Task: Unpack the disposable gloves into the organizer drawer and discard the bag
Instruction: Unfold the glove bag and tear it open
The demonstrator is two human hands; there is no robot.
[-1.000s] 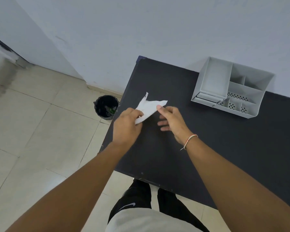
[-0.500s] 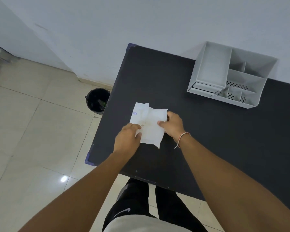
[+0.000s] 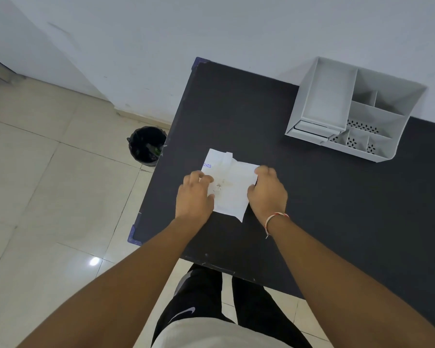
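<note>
- Black and matte, the table [image 3: 337,197] filled the right half of our view, its far edge against a pale wall [image 3: 211,33]; blue protectors capped its two left corners.
- Cream floor tiles [image 3: 48,197] spread to the left, and we saw a small black bin [image 3: 146,144] standing on them just beside the table's left edge, with something green inside.
- We noted the grey organizer [image 3: 357,109] at the back right of the table, well apart from the hands: one large tray compartment on its left, smaller divided and perforated ones on its right, and a shallow drawer [image 3: 312,130] at its lower left front, slightly pulled out as far as we could tell.
- The white bag [image 3: 232,187] lay flat on the table near its front left part, between the two hands, with blue letters "OVES" at its left edge and a faint brownish mark in the middle.
- Our left hand [image 3: 194,197] pinched the bag's left edge, fingers curled narrow over it.
- Our right hand [image 3: 268,192] gripped the bag's right edge, fingers closed on it; a red-and-white thread bracelet [image 3: 274,218] circled that wrist.
</note>
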